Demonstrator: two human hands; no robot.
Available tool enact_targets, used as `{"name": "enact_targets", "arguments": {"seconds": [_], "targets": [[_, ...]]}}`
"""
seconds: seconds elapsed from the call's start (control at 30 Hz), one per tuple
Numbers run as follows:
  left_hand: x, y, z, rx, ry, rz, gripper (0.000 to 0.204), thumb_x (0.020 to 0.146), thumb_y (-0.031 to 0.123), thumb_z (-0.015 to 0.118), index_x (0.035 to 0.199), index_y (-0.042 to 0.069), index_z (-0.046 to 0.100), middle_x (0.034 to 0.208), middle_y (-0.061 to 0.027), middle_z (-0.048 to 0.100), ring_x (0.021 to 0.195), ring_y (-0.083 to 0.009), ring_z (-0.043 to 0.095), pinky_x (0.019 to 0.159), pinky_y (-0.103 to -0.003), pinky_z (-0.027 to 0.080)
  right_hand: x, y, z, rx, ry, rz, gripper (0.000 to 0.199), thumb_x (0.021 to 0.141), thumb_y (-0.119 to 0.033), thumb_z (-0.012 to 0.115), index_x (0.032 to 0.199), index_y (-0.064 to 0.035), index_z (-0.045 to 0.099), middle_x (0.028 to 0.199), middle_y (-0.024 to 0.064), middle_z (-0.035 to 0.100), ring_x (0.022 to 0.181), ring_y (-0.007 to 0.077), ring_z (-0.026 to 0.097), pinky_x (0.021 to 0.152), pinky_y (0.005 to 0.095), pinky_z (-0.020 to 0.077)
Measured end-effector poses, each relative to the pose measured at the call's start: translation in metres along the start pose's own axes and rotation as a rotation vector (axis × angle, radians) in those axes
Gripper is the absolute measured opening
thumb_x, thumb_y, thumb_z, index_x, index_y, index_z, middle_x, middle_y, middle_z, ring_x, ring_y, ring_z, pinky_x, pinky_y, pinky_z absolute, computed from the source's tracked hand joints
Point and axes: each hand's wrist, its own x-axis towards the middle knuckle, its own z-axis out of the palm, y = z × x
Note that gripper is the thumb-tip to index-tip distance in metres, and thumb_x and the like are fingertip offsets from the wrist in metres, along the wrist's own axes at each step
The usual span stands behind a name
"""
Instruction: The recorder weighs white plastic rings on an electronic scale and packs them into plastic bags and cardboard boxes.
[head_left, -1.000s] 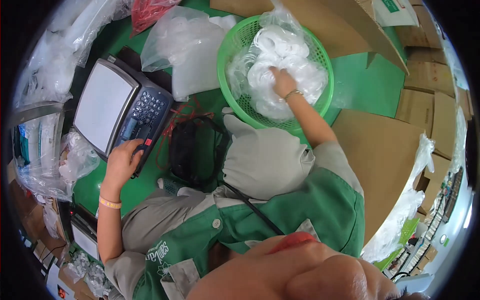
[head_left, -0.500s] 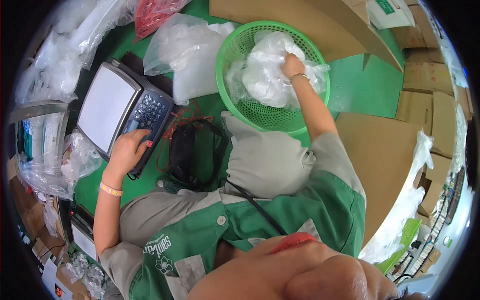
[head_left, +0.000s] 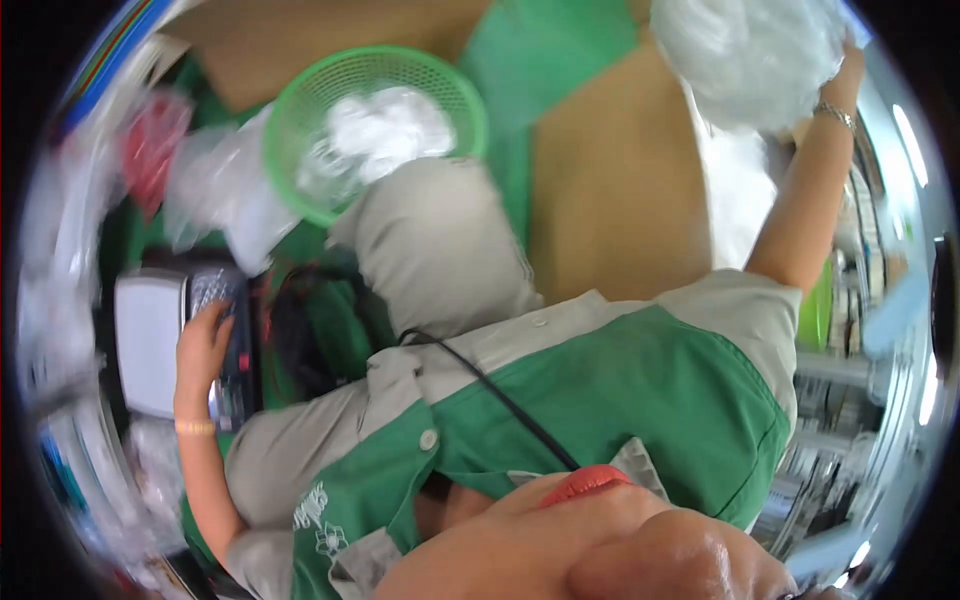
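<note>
My left hand (head_left: 203, 345) rests with its fingers stretched out over the key panel of a weighing scale (head_left: 150, 345), which has a white flat pan and a dark body. Far out to the right, my right hand (head_left: 851, 70) is raised beside a bulky clear plastic bag (head_left: 750, 60) with whitish contents and grips its edge; the fingers are mostly hidden behind the bag. In front of my knee stands a green plastic basket (head_left: 470, 105), holding more crumpled clear plastic bags (head_left: 390, 130).
A large cardboard box (head_left: 620, 180) stands right of the basket. Clear plastic bags (head_left: 215, 185) and a red bag (head_left: 155, 145) lie left of it. A black bag (head_left: 310, 325) sits between scale and knee. Shelving (head_left: 830, 440) lines the right side.
My right hand has lifted a plastic bag out of the green basket and swung it far right. My left hand stays on the scale. The whole view has turned to the right.
</note>
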Motion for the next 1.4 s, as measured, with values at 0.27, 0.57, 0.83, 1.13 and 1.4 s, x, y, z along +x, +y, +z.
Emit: {"name": "enact_targets", "arguments": {"seconds": [0.27,0.57,0.83,1.13,1.4], "targets": [[-0.01,-0.022,0.01,0.036,-0.087,-0.128,0.02,0.078,0.01,0.055,0.096,0.002,0.057,0.087,-0.0158,0.061,0.073,-0.0284,0.06,0.066,-0.036,0.046,-0.19,-0.008,0.089,-0.213,-1.112,0.275,0.04,0.077,-0.035,0.044,0.098,-0.0043,0.06,0.103,0.0176,0.059,0.099,0.0331,0.054,0.084,0.0409,0.0429],[-0.031,-0.024,0.023,0.06,-0.131,-0.279,0.023,0.077,0.011,0.056,0.098,0.003,0.058,0.082,-0.0159,0.062,0.069,-0.0286,0.059,0.064,-0.036,0.046,-0.333,-0.161,0.146,0.443,-0.808,1.134,0.036,0.086,-0.028,0.04,0.114,-0.0064,0.049,0.117,0.0111,0.05,0.104,0.0268,0.049,0.086,0.0374,0.0423],[-0.002,-0.004,0.008,-0.024,-0.09,-0.15,0.026,0.079,0.014,0.054,0.102,0.001,0.056,0.093,-0.017,0.06,0.087,-0.0296,0.058,0.074,-0.035,0.046,-0.283,-0.05,0.107,1.017,-1.254,1.72,0.047,0.085,-0.023,0.045,0.13,-0.0108,0.032,0.131,0.0093,0.038,0.115,0.021,0.04,0.09,0.0372,0.0412],[-0.03,0.0,-0.006,-0.127,-0.032,-0.341,0.025,0.078,0.012,0.055,0.1,0.003,0.056,0.09,-0.0166,0.06,0.081,-0.0299,0.059,0.071,-0.036,0.046,0.044,-0.252,0.089,1.326,-0.687,0.689,0.028,0.085,-0.023,0.051,0.107,-0.0053,0.056,0.099,0.0013,0.059,0.09,0.0109,0.054,0.072,0.022,0.0423],[-0.054,-0.022,0.002,-0.086,-0.043,-0.518,0.024,0.077,0.012,0.057,0.099,0.003,0.057,0.091,-0.0155,0.06,0.078,-0.0296,0.059,0.068,-0.037,0.046,0.005,-0.645,0.095,1.144,-0.975,-0.365,0.11,0.053,-0.057,0.07,0.138,-0.0321,0.005,0.143,0.0182,-0.007,0.131,0.0397,-0.002,0.09,0.0709,0.0102]]}}
